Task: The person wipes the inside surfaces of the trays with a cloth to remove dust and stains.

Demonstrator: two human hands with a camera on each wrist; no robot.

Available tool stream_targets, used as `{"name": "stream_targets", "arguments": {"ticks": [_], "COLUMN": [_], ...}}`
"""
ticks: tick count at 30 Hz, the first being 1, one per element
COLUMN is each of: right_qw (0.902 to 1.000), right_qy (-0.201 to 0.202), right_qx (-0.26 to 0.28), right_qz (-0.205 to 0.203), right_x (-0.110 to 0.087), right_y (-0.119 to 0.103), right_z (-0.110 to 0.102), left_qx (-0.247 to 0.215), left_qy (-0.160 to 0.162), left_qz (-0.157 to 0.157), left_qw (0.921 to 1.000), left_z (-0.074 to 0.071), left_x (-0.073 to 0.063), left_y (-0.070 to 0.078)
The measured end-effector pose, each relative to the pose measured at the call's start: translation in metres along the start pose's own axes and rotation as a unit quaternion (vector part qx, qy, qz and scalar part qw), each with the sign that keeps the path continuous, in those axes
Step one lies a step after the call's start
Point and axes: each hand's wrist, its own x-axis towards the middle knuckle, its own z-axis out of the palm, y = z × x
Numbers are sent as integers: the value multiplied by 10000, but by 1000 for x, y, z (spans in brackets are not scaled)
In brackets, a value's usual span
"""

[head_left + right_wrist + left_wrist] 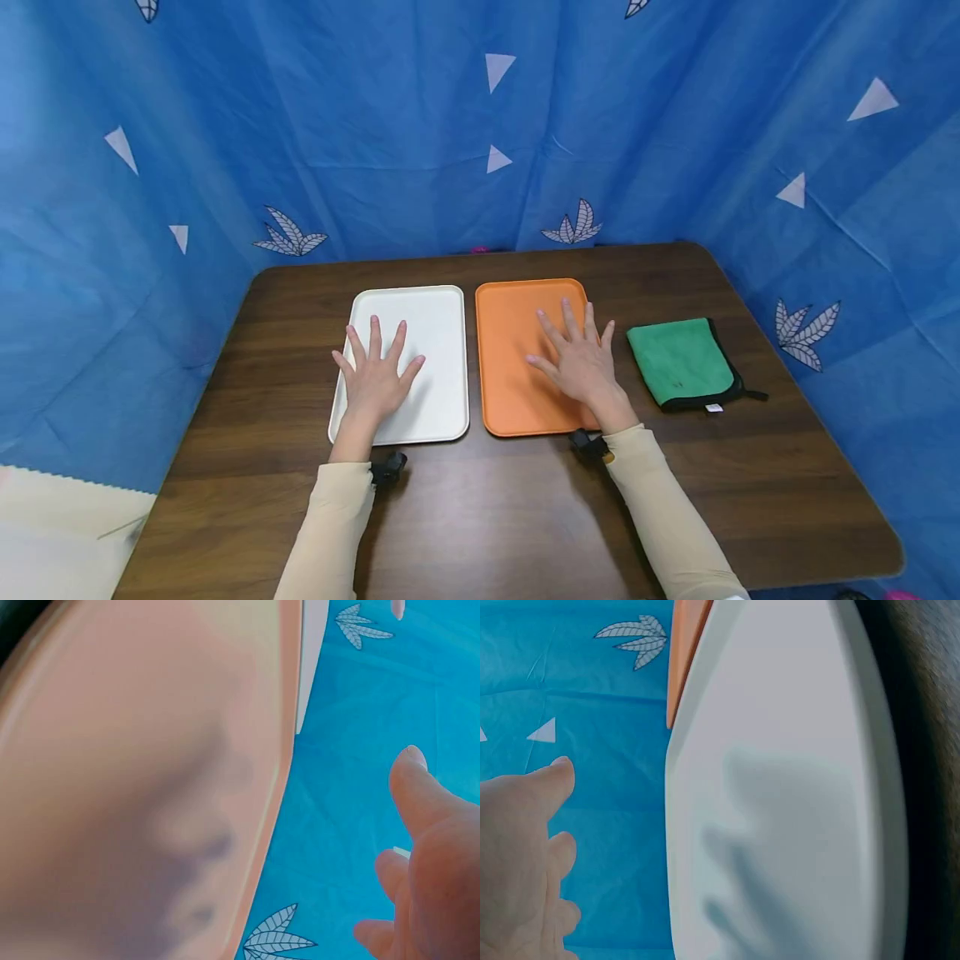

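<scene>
My left hand (pixel 375 383) is spread over the left part of a white tray (pixel 438 367), its fingers straight and apart. In the left wrist view the hand (pixel 517 862) hovers above the white tray (pixel 795 735), casting a shadow on it. My right hand (pixel 583 362), fingers likewise splayed, is over the right side of an orange tray (pixel 510 367). The right wrist view shows that hand (pixel 442 862) raised off the orange tray (pixel 150 697), with its shadow below. Neither hand holds anything. Both trays are bare and lie side by side.
A folded green cloth (pixel 678 358) with black edging and a small loop lies right of the orange tray. All stand on a brown wooden table (pixel 480 517) with rounded corners. A blue patterned curtain (pixel 420 125) hangs behind and around it.
</scene>
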Motion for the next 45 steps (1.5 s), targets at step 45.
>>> {"name": "stream_targets", "arguments": {"ticks": [45], "right_qw": [9708], "right_qy": [170], "right_qx": [1316], "right_qz": [1997], "right_x": [-45], "right_y": [177], "right_z": [15], "left_qx": [-1436], "left_qy": [2196], "left_qz": [1], "left_qw": [9650], "left_z": [82], "left_x": [15], "left_y": [116]}}
